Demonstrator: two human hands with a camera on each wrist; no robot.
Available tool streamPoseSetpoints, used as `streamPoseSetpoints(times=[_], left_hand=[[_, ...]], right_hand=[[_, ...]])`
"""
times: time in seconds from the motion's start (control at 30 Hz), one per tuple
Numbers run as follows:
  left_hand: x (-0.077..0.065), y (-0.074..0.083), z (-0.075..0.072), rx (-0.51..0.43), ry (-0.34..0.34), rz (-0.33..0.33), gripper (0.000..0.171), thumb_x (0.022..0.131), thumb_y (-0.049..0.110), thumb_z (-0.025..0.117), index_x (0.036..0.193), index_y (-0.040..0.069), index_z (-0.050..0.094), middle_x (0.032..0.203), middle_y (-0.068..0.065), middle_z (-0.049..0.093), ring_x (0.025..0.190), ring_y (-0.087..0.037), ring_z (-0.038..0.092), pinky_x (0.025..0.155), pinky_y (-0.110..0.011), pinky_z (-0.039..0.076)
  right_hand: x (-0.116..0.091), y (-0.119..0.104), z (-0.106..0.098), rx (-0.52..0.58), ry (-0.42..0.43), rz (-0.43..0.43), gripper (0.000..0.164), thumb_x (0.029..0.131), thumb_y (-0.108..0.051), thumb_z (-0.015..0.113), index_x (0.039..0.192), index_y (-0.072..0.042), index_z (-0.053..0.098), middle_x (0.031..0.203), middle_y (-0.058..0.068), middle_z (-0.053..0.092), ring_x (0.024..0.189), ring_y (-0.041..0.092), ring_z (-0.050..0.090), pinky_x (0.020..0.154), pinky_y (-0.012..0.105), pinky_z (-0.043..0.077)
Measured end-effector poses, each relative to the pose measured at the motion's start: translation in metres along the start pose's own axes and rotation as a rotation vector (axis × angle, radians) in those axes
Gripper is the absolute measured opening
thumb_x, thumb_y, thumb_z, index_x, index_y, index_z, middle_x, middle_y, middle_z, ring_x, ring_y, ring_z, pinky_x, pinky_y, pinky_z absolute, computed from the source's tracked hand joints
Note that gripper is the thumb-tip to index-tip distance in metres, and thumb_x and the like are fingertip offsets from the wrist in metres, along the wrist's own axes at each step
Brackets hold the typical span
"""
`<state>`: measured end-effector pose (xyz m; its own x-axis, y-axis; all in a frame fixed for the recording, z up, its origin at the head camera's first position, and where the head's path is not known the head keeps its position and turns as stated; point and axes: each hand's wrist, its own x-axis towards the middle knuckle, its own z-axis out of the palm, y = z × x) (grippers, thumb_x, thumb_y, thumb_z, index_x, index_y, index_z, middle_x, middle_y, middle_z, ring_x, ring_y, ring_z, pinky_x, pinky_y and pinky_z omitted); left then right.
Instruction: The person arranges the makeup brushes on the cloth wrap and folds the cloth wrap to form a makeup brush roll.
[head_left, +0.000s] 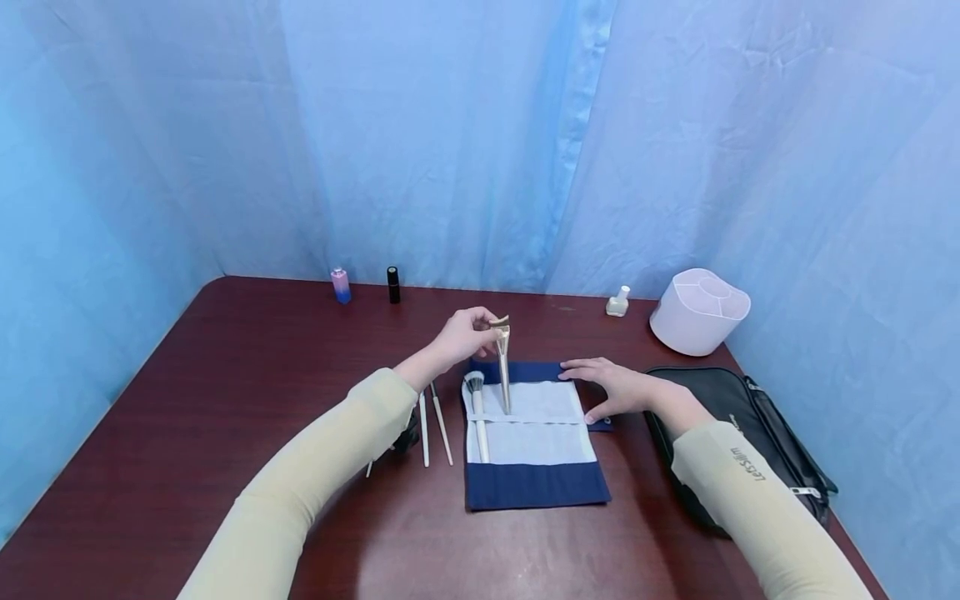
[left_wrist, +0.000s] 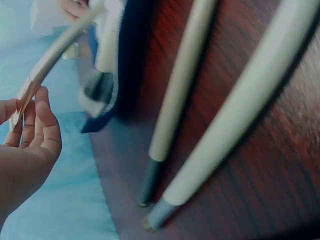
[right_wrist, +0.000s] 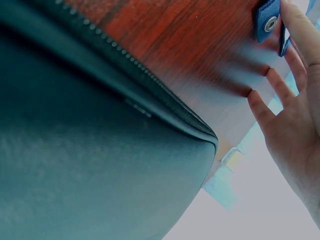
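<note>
My left hand [head_left: 463, 336] pinches a makeup brush [head_left: 504, 379] near its upper end. The handle points down at the band across a navy and white brush roll [head_left: 537, 487], its tip at the band; whether it is tucked under cannot be told. A white-handled makeup brush [head_left: 480, 425] lies in the roll's left side, under the band. My right hand [head_left: 618, 390] rests with spread fingers at the roll's right edge, by a navy strap with a metal snap [right_wrist: 270, 23]. Left of the roll lie two slim pale-handled brushes [left_wrist: 182, 85], partly under my left arm in the head view.
A black zippered bag [head_left: 720, 417] lies under my right forearm. Along the back stand a pink-blue bottle [head_left: 341, 286], a black tube [head_left: 393, 285], a nail polish bottle [head_left: 618, 302] and a white divided holder [head_left: 697, 312]. A dark object [head_left: 407, 437] shows beneath my left sleeve.
</note>
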<state>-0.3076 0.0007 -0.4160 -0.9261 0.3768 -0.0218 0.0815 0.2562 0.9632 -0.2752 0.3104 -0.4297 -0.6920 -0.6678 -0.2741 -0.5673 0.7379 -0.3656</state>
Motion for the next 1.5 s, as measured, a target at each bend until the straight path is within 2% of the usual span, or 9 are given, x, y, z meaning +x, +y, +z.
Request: streamPoseSetpoints(times=[0.2, 0.4, 0.6, 0.73, 1.0, 1.23, 1.5], left_hand=[[0.004, -0.009, 0.001, 0.051, -0.078, 0.021, 0.022, 0.093, 0.015, 0.061, 0.113, 0.007, 0.058, 0.094, -0.012, 0.067, 0.083, -0.029, 0.068, 0.074, -0.043, 0.054], [0.008, -0.016, 0.001, 0.100, -0.147, 0.042, 0.021, 0.090, 0.018, 0.064, 0.109, 0.008, 0.064, 0.090, -0.010, 0.069, 0.084, -0.028, 0.067, 0.075, -0.040, 0.054], [0.009, -0.018, 0.002, 0.225, -0.227, 0.084, 0.023, 0.088, 0.020, 0.068, 0.108, 0.010, 0.068, 0.092, -0.005, 0.070, 0.085, -0.020, 0.065, 0.075, -0.031, 0.053], [0.007, -0.019, 0.003, 0.295, -0.307, 0.105, 0.022, 0.086, 0.020, 0.070, 0.106, 0.010, 0.069, 0.091, -0.001, 0.069, 0.085, -0.012, 0.061, 0.076, -0.027, 0.051], [0.004, -0.025, 0.007, 0.413, -0.483, 0.152, 0.018, 0.084, 0.020, 0.072, 0.100, 0.013, 0.070, 0.086, 0.003, 0.069, 0.078, -0.009, 0.061, 0.070, -0.023, 0.048], [0.001, -0.027, 0.009, 0.476, -0.545, 0.162, 0.010, 0.083, 0.018, 0.073, 0.093, 0.016, 0.073, 0.081, 0.006, 0.069, 0.075, -0.006, 0.062, 0.066, -0.020, 0.048], [-0.001, -0.028, 0.009, 0.516, -0.577, 0.218, 0.011, 0.084, 0.017, 0.072, 0.094, 0.017, 0.074, 0.083, 0.008, 0.070, 0.076, -0.004, 0.062, 0.068, -0.020, 0.050]], right_hand=[[-0.001, 0.000, 0.000, 0.004, 0.000, -0.001, 0.078, 0.077, -0.046, 0.074, 0.142, -0.015, 0.042, 0.152, 0.010, 0.029, 0.136, 0.034, 0.026, 0.105, 0.059, 0.028], [-0.002, 0.001, 0.001, 0.000, 0.001, 0.004, 0.080, 0.077, -0.049, 0.073, 0.142, -0.016, 0.042, 0.152, 0.010, 0.029, 0.136, 0.034, 0.026, 0.104, 0.059, 0.029], [-0.002, 0.001, 0.000, 0.004, 0.003, 0.010, 0.079, 0.077, -0.049, 0.073, 0.142, -0.016, 0.042, 0.152, 0.010, 0.029, 0.136, 0.034, 0.026, 0.104, 0.060, 0.029], [-0.002, 0.000, 0.000, 0.015, 0.004, 0.007, 0.079, 0.077, -0.048, 0.073, 0.142, -0.015, 0.042, 0.152, 0.010, 0.029, 0.136, 0.034, 0.026, 0.104, 0.060, 0.029], [-0.001, -0.001, 0.002, 0.018, 0.006, 0.004, 0.080, 0.076, -0.048, 0.074, 0.142, -0.015, 0.042, 0.152, 0.010, 0.030, 0.136, 0.034, 0.026, 0.105, 0.059, 0.028], [0.000, -0.001, 0.002, 0.019, 0.012, 0.006, 0.080, 0.076, -0.048, 0.074, 0.142, -0.015, 0.042, 0.152, 0.010, 0.030, 0.136, 0.034, 0.026, 0.105, 0.060, 0.029], [0.000, 0.001, 0.003, 0.027, 0.013, 0.004, 0.079, 0.076, -0.048, 0.074, 0.141, -0.015, 0.043, 0.152, 0.010, 0.030, 0.136, 0.034, 0.026, 0.105, 0.060, 0.028]])
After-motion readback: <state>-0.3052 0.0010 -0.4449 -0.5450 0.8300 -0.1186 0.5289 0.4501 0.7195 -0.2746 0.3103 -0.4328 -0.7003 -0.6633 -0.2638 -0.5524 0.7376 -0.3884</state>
